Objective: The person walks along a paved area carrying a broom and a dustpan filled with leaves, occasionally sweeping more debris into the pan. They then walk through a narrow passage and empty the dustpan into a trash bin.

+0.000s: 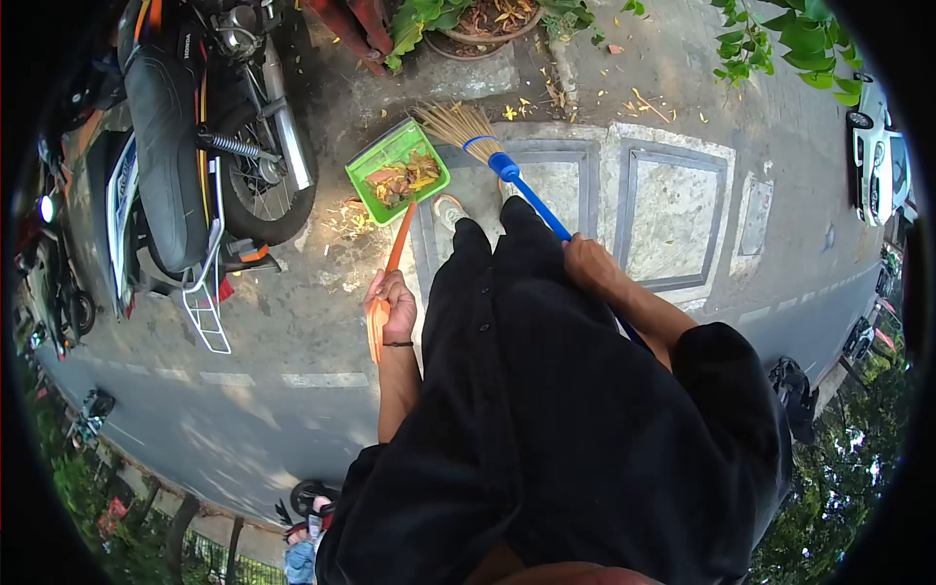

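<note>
My left hand (393,302) is closed around the orange handle of a green dustpan (356,171). Inside the pan lies a heap of dry yellow and brown leaves (402,180). My right hand (592,263) grips the blue handle of a stick broom (466,129), whose tan bristles point up and left, just right of the dustpan's far corner. The broom's blue collar passes close by my right shoe. More fallen leaves (349,216) are scattered on the ground along the dustpan's left side.
Parked motorcycles (171,146) stand close on the left. A potted plant (483,24) sits at the top, with loose yellow leaves on the ground near it. Leafy branches (804,44) hang at upper right. A white car (877,161) is at the far right; a road (224,419) runs behind me.
</note>
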Demonstrator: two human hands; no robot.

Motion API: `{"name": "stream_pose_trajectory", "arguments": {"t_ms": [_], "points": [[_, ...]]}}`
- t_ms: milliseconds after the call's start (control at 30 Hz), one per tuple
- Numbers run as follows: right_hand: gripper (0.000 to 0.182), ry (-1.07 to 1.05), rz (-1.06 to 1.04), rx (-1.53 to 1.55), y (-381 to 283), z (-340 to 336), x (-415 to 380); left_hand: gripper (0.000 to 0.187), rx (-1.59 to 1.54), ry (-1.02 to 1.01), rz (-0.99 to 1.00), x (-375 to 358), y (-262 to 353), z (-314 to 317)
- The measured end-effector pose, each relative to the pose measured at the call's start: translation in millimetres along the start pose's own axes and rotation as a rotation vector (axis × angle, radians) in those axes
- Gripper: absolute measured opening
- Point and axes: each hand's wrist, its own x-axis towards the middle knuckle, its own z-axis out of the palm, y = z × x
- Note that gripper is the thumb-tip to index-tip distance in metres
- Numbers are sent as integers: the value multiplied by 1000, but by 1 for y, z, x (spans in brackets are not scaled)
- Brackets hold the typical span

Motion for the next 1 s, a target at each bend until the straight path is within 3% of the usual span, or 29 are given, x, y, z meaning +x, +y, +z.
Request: {"name": "stream_pose_trajectory", "arguments": {"t_ms": [33,67,100,200,300,367,400,500,533,600,667,700,833,900,1000], "points": [[34,23,-86,-23,-18,7,9,15,-31,-9,0,-3,1,-1],[33,11,-10,66,-35,15,23,12,-22,-26,2,-5,-3,-2],[33,108,-246,-69,-37,32,41,12,-60,-22,2,-6,-5,-2],[31,-55,-168,-16,-30,96,112,11,-122,-27,10,-3,-15,-5],[31,248,-307,-105,13,162,146,9,-61,-26,49,-3,-15,-6],[35,-158,17,3,30,97,114,9,-7,6,62,-1,-14,-5],[35,-167,192,130,47,74,97,9,19,15,69,1,-11,-7],[37,-86,502,62,130,64,54,11,84,22,87,5,-3,-8],[34,-61,522,-61,184,90,47,11,86,33,91,6,-7,-6],[27,-213,486,-208,196,23,27,11,90,39,80,9,-11,-2],[25,-162,539,-256,226,8,2,13,32,6,21,15,-5,-10],[26,-229,722,-89,213,-15,-10,15,-2,-7,-14,16,0,-5],[29,25,618,30,162,-30,-40,17,-100,78,-52,30,-15,8],[35,-36,563,109,136,-17,-28,16,-120,103,-73,35,-26,12],[33,-44,301,121,100,5,3,16,-106,102,-74,41,-46,13]]}}
